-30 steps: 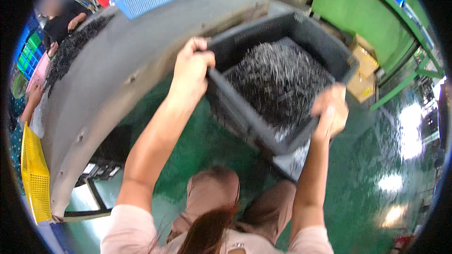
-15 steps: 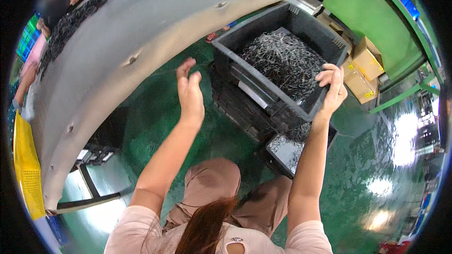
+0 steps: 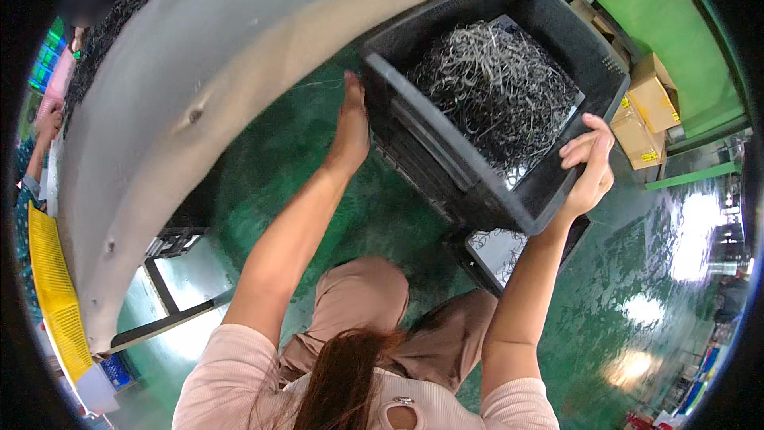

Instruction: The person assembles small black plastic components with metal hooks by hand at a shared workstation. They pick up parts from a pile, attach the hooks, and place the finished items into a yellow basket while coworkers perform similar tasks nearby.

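Note:
A black plastic bin [image 3: 446,147] stands ahead of me, holding a heap of small curved black strips or hooks [image 3: 497,84], too tangled to name exactly. My left hand [image 3: 352,129] is against the bin's left outer wall; one digit points up, and the rest are partly hidden by the wall. Around the right near wall, my right hand [image 3: 591,167] curls its fingers at the rim with the palm outside. Under the bin's near corner shows a smaller black tray [image 3: 465,259] with similar pieces and a pale sheet inside.
A grey metal table [image 3: 263,24] curves along the left and far side. A yellow basket [image 3: 57,287] is at its left end. Cardboard boxes [image 3: 641,131] stand beside a green panel [image 3: 668,24] at the right. Another person's hand [image 3: 49,121] is at the far left.
My left hand has moved up and right, from apart to against the bin's side. My right hand stays at the rim, and the bin fills more of the view.

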`<move>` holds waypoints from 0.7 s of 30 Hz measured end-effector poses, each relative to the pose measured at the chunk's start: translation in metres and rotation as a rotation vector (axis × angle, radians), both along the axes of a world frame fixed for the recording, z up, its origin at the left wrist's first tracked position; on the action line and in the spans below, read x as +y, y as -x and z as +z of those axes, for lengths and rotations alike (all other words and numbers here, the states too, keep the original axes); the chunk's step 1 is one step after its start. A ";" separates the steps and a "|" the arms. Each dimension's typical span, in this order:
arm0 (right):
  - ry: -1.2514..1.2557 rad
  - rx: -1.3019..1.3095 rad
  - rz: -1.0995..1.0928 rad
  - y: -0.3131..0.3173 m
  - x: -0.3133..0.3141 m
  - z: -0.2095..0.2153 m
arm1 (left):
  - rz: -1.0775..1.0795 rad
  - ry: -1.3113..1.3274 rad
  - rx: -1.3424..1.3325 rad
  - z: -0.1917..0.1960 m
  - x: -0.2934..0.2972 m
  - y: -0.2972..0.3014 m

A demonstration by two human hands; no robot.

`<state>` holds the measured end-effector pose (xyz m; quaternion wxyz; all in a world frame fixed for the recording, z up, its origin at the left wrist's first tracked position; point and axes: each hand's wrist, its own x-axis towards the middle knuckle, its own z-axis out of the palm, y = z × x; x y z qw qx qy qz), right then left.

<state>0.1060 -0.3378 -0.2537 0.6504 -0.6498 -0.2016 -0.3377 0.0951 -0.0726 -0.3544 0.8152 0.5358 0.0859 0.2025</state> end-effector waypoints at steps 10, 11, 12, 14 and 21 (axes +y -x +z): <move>0.836 0.278 0.005 0.008 -0.011 0.057 | -0.013 -0.724 0.598 -0.022 0.023 0.033; 0.941 0.302 0.006 0.011 -0.006 0.065 | 0.015 -0.740 0.638 -0.026 0.023 0.051; 1.059 0.330 0.027 0.012 -0.005 0.070 | -0.052 -0.893 0.660 -0.031 0.018 0.087; 1.216 0.399 0.004 0.012 -0.030 0.075 | -0.567 -0.788 0.974 0.044 -0.010 0.115; 1.316 0.719 0.200 0.004 0.025 0.151 | -0.879 -0.742 0.849 0.160 0.056 0.301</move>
